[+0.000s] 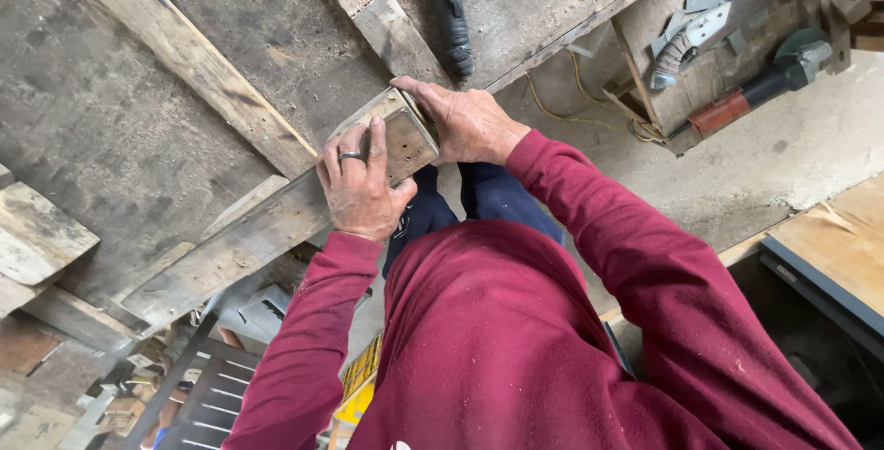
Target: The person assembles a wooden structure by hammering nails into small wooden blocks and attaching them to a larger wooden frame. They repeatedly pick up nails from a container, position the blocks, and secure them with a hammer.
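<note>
A long weathered wooden beam [249, 233] lies across a rough wooden bench and ends near my body. My left hand [359, 187], with a ring on one finger, grips the top and side of the beam close to its end. My right hand [465, 121] is wrapped over the beam's square end face [405, 141], which shows small holes. Both sleeves are dark red.
Another plank [184, 54] crosses the bench at the back left. A black tool handle [451, 12] lies at the top centre. An angle grinder [755, 91] and metal clamp parts [691, 31] rest on a pallet at the top right. A plywood table [833, 247] stands right.
</note>
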